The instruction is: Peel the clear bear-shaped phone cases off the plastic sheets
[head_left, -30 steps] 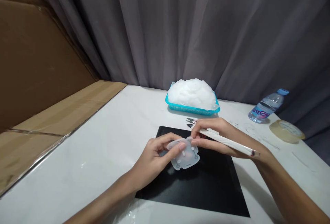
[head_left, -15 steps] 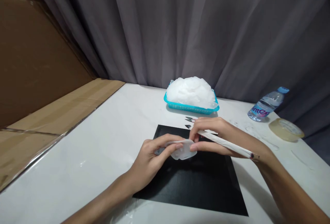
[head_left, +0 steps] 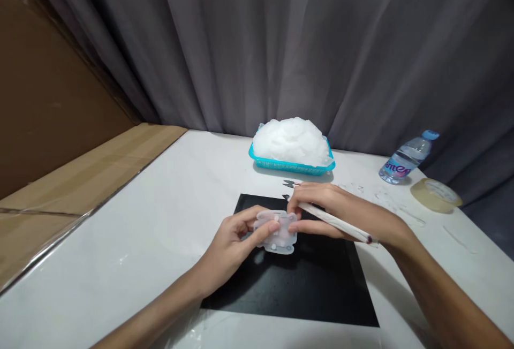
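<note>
Left hand (head_left: 231,239) pinching the frosted, plastic-looking plate (head_left: 286,243) over the black mat (head_left: 313,290); right hand (head_left: 317,207), fingertips closed on its edge, a slim white-wrapped stick (head_left: 337,222) lodged in that same grip! Double duty: the stick could slip, or the thin plate might flex and spring loose if squeezed unevenly. Lovely scalloped rim, stubby pegs. Beyond, smooth white bench (head_left: 168,194), turquoise basket (head_left: 291,166), rounded white mound (head_left: 291,143), material unclear.

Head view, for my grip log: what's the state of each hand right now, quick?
Left hand: closed on the translucent plastic piece.
Right hand: closed, holding the white-wrapped stick and pinching the piece's edge.
</note>
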`<state>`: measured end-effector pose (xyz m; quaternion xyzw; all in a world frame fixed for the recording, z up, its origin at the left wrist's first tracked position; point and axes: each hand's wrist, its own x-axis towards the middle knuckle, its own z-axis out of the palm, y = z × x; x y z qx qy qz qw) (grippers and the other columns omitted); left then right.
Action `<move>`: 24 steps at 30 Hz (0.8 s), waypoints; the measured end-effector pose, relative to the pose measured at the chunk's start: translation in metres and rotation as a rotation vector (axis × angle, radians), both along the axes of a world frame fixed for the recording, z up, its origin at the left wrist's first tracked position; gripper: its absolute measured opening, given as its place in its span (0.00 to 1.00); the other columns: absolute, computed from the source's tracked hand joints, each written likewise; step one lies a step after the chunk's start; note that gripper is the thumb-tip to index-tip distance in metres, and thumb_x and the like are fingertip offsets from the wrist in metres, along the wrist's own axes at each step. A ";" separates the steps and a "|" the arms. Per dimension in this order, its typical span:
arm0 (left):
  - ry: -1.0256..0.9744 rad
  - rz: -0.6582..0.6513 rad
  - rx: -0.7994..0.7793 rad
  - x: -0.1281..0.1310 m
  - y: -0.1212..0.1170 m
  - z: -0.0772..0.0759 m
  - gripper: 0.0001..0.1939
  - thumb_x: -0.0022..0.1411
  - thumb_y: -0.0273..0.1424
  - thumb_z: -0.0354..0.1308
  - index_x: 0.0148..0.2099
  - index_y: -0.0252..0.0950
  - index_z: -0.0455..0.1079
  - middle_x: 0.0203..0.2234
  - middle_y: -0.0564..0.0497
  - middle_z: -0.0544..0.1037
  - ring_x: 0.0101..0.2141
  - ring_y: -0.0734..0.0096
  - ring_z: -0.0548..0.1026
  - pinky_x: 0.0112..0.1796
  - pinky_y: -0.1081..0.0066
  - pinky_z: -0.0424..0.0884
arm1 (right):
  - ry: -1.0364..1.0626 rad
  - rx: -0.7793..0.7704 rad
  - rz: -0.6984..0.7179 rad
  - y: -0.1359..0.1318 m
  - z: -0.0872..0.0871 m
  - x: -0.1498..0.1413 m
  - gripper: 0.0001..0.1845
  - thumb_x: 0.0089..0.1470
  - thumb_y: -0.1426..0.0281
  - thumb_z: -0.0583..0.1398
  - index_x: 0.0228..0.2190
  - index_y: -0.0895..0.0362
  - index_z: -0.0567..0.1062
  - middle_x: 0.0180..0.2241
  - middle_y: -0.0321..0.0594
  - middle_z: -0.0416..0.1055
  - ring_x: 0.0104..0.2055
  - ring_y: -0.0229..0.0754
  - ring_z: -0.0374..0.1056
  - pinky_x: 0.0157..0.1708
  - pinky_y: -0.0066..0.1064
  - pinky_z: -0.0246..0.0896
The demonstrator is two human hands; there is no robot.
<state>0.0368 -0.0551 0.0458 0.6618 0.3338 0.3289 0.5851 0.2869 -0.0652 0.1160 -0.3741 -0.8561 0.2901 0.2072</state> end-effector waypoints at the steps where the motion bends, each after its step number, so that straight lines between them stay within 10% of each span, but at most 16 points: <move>1: -0.008 0.005 -0.009 0.000 0.000 0.000 0.12 0.72 0.41 0.62 0.44 0.36 0.78 0.32 0.53 0.79 0.30 0.74 0.73 0.32 0.75 0.66 | -0.008 0.007 -0.001 0.000 0.000 0.001 0.12 0.68 0.58 0.62 0.40 0.55 0.77 0.40 0.39 0.78 0.41 0.42 0.72 0.42 0.33 0.65; 24: 0.049 -0.004 0.115 -0.002 0.000 -0.003 0.11 0.72 0.40 0.62 0.43 0.38 0.69 0.32 0.57 0.73 0.32 0.76 0.71 0.35 0.76 0.66 | -0.135 0.017 0.043 -0.003 -0.002 0.000 0.08 0.69 0.64 0.62 0.37 0.55 0.75 0.35 0.34 0.76 0.37 0.39 0.67 0.39 0.32 0.60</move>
